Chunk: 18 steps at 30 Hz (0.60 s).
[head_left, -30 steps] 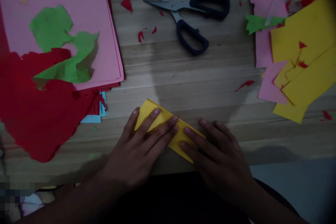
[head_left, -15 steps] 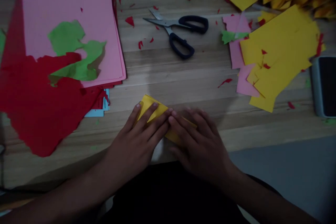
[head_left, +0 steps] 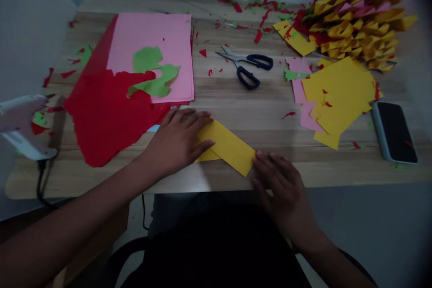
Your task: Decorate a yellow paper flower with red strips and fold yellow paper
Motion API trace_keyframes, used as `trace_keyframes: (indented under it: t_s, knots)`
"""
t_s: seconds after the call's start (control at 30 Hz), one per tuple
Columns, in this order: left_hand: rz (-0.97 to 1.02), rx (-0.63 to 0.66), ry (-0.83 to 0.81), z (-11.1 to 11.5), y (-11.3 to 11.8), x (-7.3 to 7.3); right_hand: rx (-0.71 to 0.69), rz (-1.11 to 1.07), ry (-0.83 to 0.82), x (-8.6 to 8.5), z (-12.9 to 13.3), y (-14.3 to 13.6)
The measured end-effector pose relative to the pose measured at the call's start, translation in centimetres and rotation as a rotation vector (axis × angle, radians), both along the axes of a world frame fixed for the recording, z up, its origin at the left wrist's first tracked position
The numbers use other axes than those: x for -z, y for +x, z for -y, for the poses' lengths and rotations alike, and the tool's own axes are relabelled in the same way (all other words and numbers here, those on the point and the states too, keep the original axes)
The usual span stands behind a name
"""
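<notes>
A folded strip of yellow paper [head_left: 232, 146] lies slantwise on the table near its front edge, with another yellow layer showing beneath it at the lower left. My left hand [head_left: 178, 139] holds its upper left end down, fingers bent over the far side and thumb across the top. At the strip's lower right end, my right hand [head_left: 285, 189] touches the corner with outstretched fingertips, the thumb apart. The paper under my left palm is hidden.
Scissors [head_left: 248, 72] lie partly spread beyond the strip. Pink sheets [head_left: 151, 31] and torn red paper [head_left: 104, 121] are at left, beside a glue gun [head_left: 20, 121]. Yellow sheets [head_left: 344, 94], a phone [head_left: 394, 132] and a folded-paper decoration [head_left: 361, 27] occupy the right.
My hands have parted; the right hand has moved rightward to the strip's end. More of the yellow paper's face shows. The head view has shifted, revealing the glue gun and the table's far edge.
</notes>
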<state>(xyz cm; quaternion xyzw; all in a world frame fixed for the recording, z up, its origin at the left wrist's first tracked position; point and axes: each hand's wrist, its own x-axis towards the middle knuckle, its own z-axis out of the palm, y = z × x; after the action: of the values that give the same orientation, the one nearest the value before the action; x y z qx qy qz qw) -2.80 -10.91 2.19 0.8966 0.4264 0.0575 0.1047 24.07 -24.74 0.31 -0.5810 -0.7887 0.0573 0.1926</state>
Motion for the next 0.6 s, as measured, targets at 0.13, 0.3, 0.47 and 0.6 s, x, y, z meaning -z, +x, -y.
trace_keyframes:
  t_s: [0.13,0.3,0.47,0.6]
  knots:
    - [-0.028,-0.005,0.031,-1.4,1.3,-0.4,0.005,-0.065,0.111,-0.3,-2.2,-0.3]
    - [-0.066,0.032,-0.089,-2.4,2.0,-1.1,0.046,-0.022,0.017,-0.6,-4.6,-1.7]
    - [0.017,0.02,-0.169,-2.3,1.2,-1.7,-0.003,-0.014,-0.023,0.3,-6.3,-2.7]
    - [0.331,0.034,-0.067,-1.1,0.3,-3.6,-0.019,-0.282,0.124,-1.1,-7.5,-2.8]
